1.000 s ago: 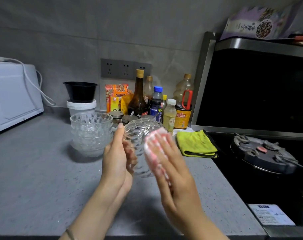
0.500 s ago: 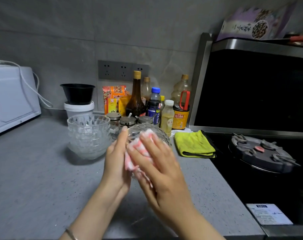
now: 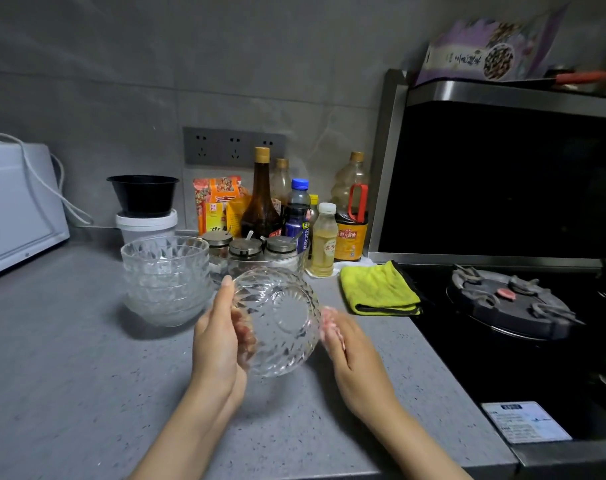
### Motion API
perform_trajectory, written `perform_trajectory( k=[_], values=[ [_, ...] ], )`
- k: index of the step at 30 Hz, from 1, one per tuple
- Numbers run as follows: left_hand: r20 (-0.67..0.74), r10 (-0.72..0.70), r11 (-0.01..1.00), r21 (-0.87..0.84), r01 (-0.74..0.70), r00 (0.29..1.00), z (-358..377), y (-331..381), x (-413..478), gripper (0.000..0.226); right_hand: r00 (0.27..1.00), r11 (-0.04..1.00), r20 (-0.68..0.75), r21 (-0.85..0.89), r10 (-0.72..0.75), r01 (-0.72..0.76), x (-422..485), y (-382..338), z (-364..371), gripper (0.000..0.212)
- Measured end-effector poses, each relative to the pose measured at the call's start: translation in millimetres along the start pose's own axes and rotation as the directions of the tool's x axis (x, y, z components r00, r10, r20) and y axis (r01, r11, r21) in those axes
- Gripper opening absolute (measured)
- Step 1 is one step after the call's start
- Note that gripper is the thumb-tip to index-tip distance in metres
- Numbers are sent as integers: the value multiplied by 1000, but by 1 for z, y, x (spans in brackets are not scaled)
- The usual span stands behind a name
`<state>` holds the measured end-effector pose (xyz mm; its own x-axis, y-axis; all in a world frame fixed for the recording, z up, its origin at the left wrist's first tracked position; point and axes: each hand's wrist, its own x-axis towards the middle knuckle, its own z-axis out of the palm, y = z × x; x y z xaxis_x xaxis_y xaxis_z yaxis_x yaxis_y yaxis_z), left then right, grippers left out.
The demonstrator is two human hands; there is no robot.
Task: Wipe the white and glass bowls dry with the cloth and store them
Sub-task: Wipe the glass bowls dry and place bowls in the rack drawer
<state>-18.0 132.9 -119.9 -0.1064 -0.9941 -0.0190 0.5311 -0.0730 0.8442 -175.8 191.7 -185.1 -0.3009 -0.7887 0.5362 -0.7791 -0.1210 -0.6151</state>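
The clear faceted glass bowl (image 3: 277,323), tilted above the grey desk (image 3: 69,358) in the curled grip of the left hand (image 3: 218,344), could slip if the right hand (image 3: 360,362), pink cloth (image 3: 329,325) under its fingers, grip unclear, pushes hard.

Two hands are seen with their forearms: the left hand (image 3: 215,344) and the right hand (image 3: 355,362). Both forearms are left bare down to the picture's lower edge. The right hand's fingertips are blurred.
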Motion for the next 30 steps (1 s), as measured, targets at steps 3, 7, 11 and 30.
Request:
perform_trajectory(
  k=[3, 7, 11, 30],
  values=[
    [87, 1, 1000, 9, -2, 996, 5, -6, -3, 44, 977, 912, 208, -407, 38, 51, -5, 26, -5, 32],
    [192, -20, 1000, 1, 20, 981, 15, -23, -10, 37, 972, 990, 189, -43, 142, -136, -9, 21, -32, 25],
    [390, -113, 993, 10, 118, 914, 38, -38, -33, 49, 940, 774, 137, 538, 312, -335, -16, 1, -96, 36],
    [782, -460, 857, 514, -19, 422, 131, -238, -205, 37, 650, 274, 184, 798, 737, -537, -239, 98, -320, 70]
  ],
)
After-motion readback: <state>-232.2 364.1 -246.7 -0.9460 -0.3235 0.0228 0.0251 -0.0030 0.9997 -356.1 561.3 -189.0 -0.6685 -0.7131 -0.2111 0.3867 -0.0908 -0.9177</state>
